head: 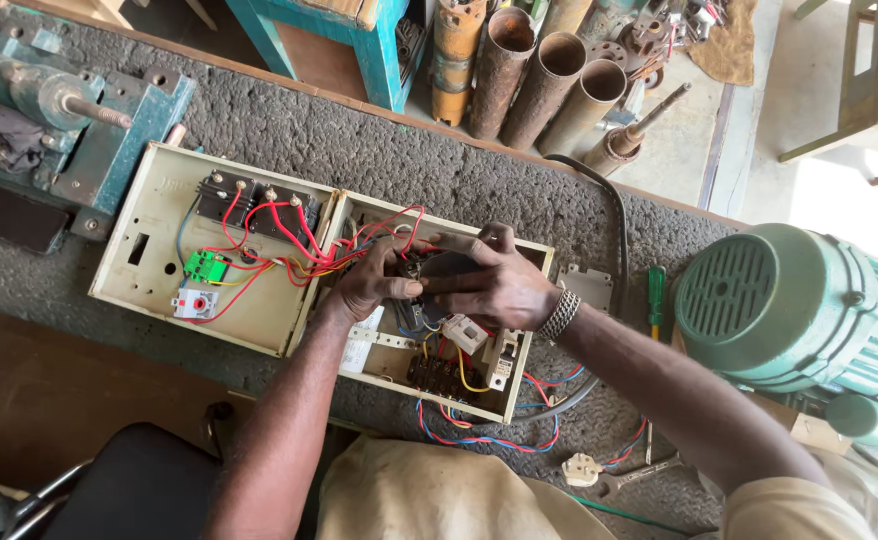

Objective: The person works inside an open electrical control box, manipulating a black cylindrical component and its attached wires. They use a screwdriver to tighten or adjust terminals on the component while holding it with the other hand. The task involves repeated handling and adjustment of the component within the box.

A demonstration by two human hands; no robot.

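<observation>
Both hands: left hand (374, 283) and right hand (491, 282) gripped a dark part (449, 268), mostly hidden.
Box (534, 262): wiring beneath was obscured.

Our rough grey workbench (359, 140)

On it we see an opened cream control box (259, 320), a green motor (789, 300), a green screwdriver (656, 295), a white plug (582, 468) and a blue-green machine (59, 120).
</observation>
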